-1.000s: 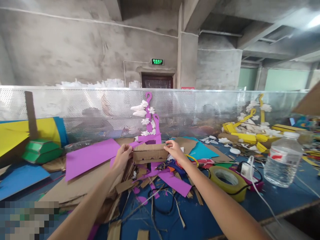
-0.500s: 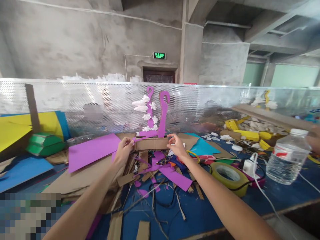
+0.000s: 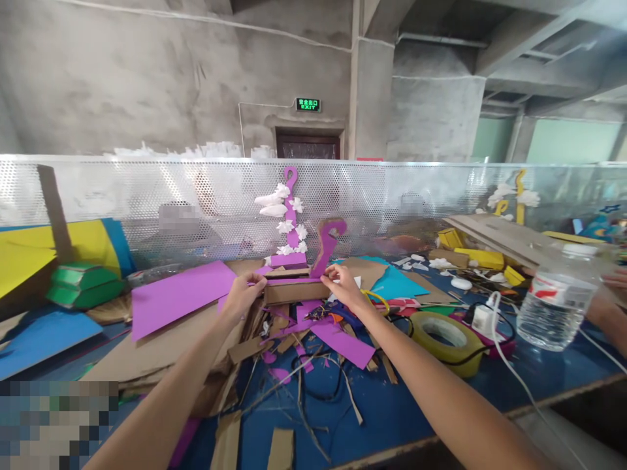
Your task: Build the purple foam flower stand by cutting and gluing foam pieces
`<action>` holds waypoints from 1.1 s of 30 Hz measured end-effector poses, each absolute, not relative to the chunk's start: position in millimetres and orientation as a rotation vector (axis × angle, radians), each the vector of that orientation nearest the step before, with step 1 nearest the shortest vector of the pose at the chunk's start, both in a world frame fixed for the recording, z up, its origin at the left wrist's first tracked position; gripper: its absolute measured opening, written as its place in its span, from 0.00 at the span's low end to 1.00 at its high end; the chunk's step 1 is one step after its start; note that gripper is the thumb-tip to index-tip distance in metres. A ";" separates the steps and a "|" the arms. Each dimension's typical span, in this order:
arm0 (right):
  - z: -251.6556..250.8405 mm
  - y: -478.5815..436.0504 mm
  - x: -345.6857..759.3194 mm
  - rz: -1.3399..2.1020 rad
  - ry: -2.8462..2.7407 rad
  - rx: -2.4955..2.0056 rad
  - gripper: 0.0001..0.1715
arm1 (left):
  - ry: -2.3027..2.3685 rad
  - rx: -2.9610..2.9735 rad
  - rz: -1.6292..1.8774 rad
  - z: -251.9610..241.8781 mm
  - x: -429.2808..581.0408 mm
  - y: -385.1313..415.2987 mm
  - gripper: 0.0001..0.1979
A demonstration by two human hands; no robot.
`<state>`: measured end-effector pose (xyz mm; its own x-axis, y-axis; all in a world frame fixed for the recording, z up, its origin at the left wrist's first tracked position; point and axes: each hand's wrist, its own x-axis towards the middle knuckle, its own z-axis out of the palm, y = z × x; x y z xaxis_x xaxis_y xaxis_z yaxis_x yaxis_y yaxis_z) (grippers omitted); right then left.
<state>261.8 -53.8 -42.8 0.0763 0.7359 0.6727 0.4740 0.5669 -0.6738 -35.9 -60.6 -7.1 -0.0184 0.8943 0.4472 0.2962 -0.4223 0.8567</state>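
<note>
A long cardboard box piece point(image 3: 296, 294) is held in front of me, with a narrow purple strip point(image 3: 289, 281) lying along its upper face. My left hand point(image 3: 243, 297) pinches the left end of that strip. At the other end, my right hand point(image 3: 344, 287) has its thumb and fingers closed on the strip at the box's corner. A purple hook-shaped piece point(image 3: 326, 247) with a brown cardboard edge rises behind the right end, leaning right. Farther back, a similar purple hook point(image 3: 292, 212) stands upright on a purple base, trimmed with white crumpled flowers.
Purple sheet point(image 3: 183, 297) and cardboard lie left, beside a green box shape point(image 3: 84, 285). Purple scraps point(image 3: 343, 343) and cords litter the blue table point(image 3: 392, 418). To the right are a tape roll point(image 3: 445, 339), a charger point(image 3: 484, 318) and a water bottle point(image 3: 558, 300). Another person's arm point(image 3: 610, 313) shows far right.
The purple strip has come down along the box's top, and the right fingers have closed at its end. The box has tipped, and the nearer hook now leans and sits lower.
</note>
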 end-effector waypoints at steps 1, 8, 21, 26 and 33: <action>-43.8 -53.0 262.0 0.258 -1.579 -1.052 0.08 | 1.247 1.744 1.452 -6.2 -36.3 -61.4 0.17; -46.2 -53.9 261.4 0.261 -1.559 -1.045 0.03 | 1.265 1.741 1.448 -3.5 -39.6 -64.0 0.18; -48.6 -45.6 260.6 0.384 -1.558 -1.009 0.11 | 1.161 1.428 1.489 -9.8 -41.4 -62.1 0.23; -40.8 -53.2 259.4 0.512 -1.542 -0.919 0.16 | 1.186 1.310 1.486 -6.4 -40.8 -66.4 0.22; -36.3 -59.2 260.4 0.598 -1.498 -0.875 0.17 | 1.215 1.320 1.489 -5.3 -40.4 -67.1 0.20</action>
<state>260.4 -59.2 -36.3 0.0261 0.8054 0.5922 0.1763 0.5794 -0.7957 -40.4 -67.1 -5.3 -0.1482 0.9611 0.2333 0.0357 -0.2305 0.9724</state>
